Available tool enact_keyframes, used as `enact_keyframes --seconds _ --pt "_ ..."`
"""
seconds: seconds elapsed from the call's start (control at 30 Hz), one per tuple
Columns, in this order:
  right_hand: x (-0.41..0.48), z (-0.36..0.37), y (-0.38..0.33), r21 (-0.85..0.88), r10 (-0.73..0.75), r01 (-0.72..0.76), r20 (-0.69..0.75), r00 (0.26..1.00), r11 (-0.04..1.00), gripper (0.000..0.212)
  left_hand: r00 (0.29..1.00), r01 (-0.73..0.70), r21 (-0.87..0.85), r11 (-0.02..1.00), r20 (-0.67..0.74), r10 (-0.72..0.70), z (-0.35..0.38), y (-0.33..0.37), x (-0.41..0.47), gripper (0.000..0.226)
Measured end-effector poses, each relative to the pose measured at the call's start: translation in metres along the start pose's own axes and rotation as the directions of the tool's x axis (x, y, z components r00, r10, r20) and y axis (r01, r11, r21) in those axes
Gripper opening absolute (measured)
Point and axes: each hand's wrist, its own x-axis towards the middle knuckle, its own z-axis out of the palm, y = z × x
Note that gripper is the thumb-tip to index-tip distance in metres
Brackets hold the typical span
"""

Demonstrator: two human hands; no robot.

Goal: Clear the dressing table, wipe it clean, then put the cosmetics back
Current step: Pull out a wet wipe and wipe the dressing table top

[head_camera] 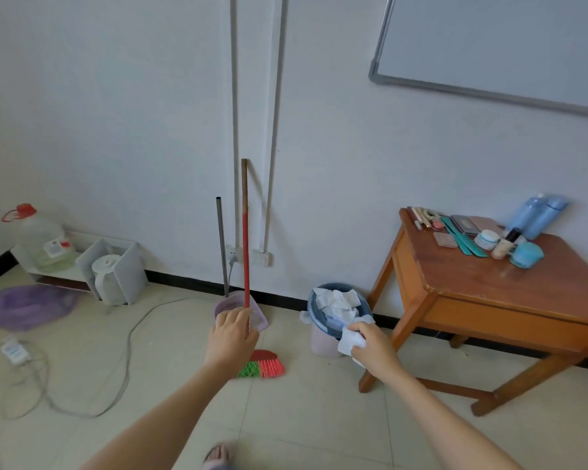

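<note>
My right hand [374, 349] grips a crumpled white tissue [349, 340] just in front of a waste bin [323, 337] filled with white tissues. My left hand [230, 335] hangs in front of a red broom handle [245, 252] with its fingers relaxed; whether it touches the handle is unclear. The wooden dressing table [489, 283] stands to the right. Cosmetics are lined up along its far edge: two blue bottles [537, 215], teal combs [462, 240], a white jar [486, 239], a round blue container [526, 254], palettes and pencils.
The broom leans on the wall with its red-green bristles [262, 366] on the tiled floor, beside a purple dustpan [257, 315]. A grey cable [126, 351] loops across the floor on the left. A water jug [45, 239], white shelf and purple bag [28, 305] sit far left.
</note>
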Motion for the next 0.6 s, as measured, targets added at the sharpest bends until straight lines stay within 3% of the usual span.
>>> enact_keyframes --seconds 0.27,0.6 --pt "0.123 -0.012 -0.022 -0.021 0.162 -0.165 -0.083 0.983 0.986 0.045 0.992 -0.054 -0.045 0.998 0.110 0.059 -0.007 -0.015 0.160 0.045" --pt "0.212 -0.010 0.015 0.092 0.358 -0.349 -0.111 0.927 0.932 0.028 0.954 -0.179 0.022 0.984 0.250 0.168 0.035 0.019 0.276 0.047"
